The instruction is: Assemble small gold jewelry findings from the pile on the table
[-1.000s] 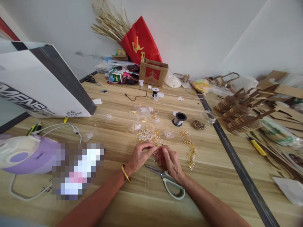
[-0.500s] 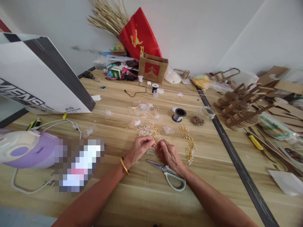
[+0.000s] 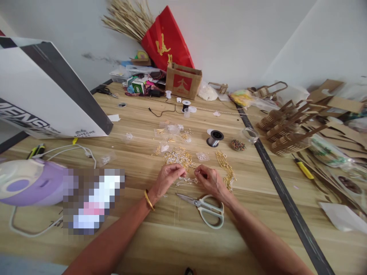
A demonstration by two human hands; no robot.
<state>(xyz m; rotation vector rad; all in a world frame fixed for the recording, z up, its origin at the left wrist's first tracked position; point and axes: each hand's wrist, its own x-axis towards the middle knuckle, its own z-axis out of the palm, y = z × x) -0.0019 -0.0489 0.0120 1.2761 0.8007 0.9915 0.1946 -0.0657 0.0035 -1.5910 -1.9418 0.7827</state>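
Observation:
My left hand (image 3: 168, 177) and my right hand (image 3: 209, 178) rest on the wooden table (image 3: 160, 236), both with fingers pinched. A thin beaded strand (image 3: 186, 180) stretches between them on the wood, each hand pinching one end of it. Just beyond the hands lies a pile of small gold and silver beads (image 3: 179, 157). A gold chain bunch (image 3: 226, 168) lies to the right of my right hand. White-handled scissors (image 3: 205, 206) lie on the table just in front of my right wrist. A gold bangle sits on my left wrist.
A spool of wire (image 3: 214, 138), a small dish of dark beads (image 3: 237, 145) and a glass jar (image 3: 250, 134) stand farther back. A big white and black bag (image 3: 43, 95) and a purple appliance (image 3: 28, 183) fill the left. Cardboard baskets (image 3: 289, 133) and a yellow knife (image 3: 302, 171) lie right.
My hands have drawn apart, the right one sliding right off the scissors, and the strand now lies stretched between them. The view has shifted slightly.

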